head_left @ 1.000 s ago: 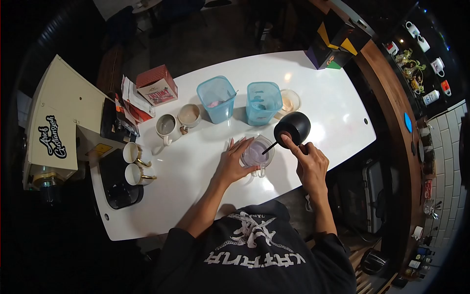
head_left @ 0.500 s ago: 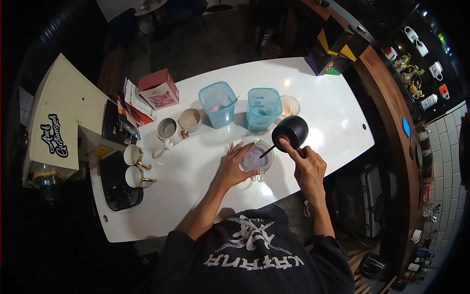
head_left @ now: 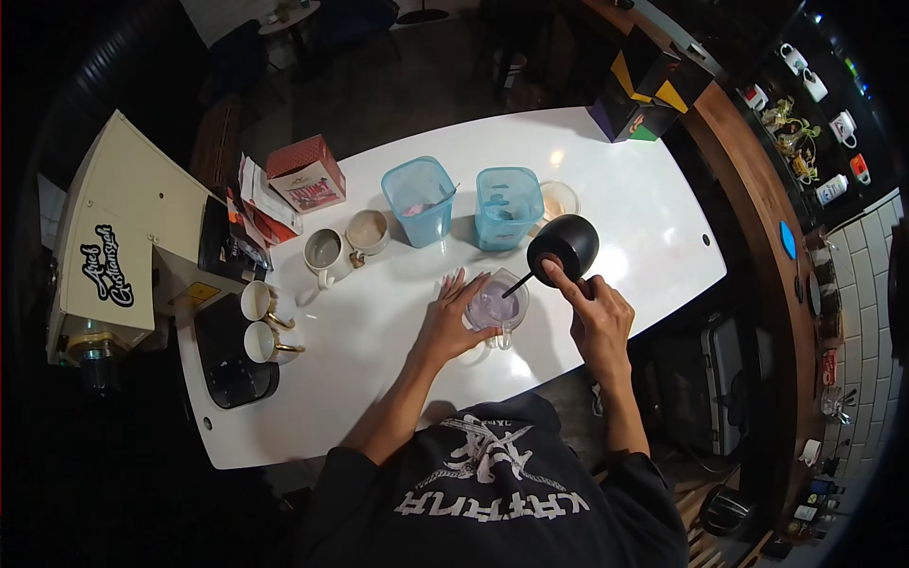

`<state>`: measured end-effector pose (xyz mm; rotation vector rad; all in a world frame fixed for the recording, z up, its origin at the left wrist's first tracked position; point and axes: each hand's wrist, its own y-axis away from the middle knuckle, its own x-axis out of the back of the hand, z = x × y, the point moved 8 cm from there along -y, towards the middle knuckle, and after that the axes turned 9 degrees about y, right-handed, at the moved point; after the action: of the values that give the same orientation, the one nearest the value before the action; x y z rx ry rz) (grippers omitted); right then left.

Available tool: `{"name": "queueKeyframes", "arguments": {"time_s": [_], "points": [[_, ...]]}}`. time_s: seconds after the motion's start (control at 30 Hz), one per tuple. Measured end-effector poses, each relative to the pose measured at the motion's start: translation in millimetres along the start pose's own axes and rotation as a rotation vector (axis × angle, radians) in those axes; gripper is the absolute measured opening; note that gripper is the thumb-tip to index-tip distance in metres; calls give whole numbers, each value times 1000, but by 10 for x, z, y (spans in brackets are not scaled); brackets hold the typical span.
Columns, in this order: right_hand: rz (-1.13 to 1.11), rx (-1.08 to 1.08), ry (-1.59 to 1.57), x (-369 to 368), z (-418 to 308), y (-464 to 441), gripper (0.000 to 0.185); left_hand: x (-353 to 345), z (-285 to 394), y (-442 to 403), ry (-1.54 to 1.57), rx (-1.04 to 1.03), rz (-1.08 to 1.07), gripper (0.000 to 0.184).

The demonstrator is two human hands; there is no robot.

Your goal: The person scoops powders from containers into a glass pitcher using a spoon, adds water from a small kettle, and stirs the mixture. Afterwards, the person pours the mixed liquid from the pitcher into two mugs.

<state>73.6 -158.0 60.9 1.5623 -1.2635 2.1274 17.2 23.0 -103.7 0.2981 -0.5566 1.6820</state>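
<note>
White table (head_left: 644,232) in a dimly lit room, seen from above and from the person's side; all places are given relative to the glass cup (head_left: 501,323). This cup stands near the table's close edge, its handle turned toward the person, with pale purple liquid (head_left: 489,304) inside.

Left hand (head_left: 458,324): half open and curved about the cup's left side, fingers spread along the far left of the wall, thumb reaching round the near side to just beside the handle. Right hand (head_left: 599,317): closed on a black kettle (head_left: 572,241), one digit laid against the body; the grip itself is mostly hidden behind the hand.

Key relation: the kettle's body lies beyond and to the right of the cup, and its thin spout (head_left: 520,285) slants leftward and toward the person, ending within the cup's outline. Whether the tip touches the liquid, or anything flows, cannot be told. The left hand is the nearer to the cup, touching it; the right is apart from it.

Surroundings: one blue tub (head_left: 423,222) beyond the cup to the left, another blue tub (head_left: 502,232) directly beyond, and a brown mug (head_left: 367,232) farther left.
</note>
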Motion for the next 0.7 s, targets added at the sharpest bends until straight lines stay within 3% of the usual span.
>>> {"name": "queueKeyframes", "arguments": {"time_s": [0.7], "points": [[22, 62, -32, -81, -42, 25, 79, 1, 6, 15, -3, 65, -1, 103]]}}
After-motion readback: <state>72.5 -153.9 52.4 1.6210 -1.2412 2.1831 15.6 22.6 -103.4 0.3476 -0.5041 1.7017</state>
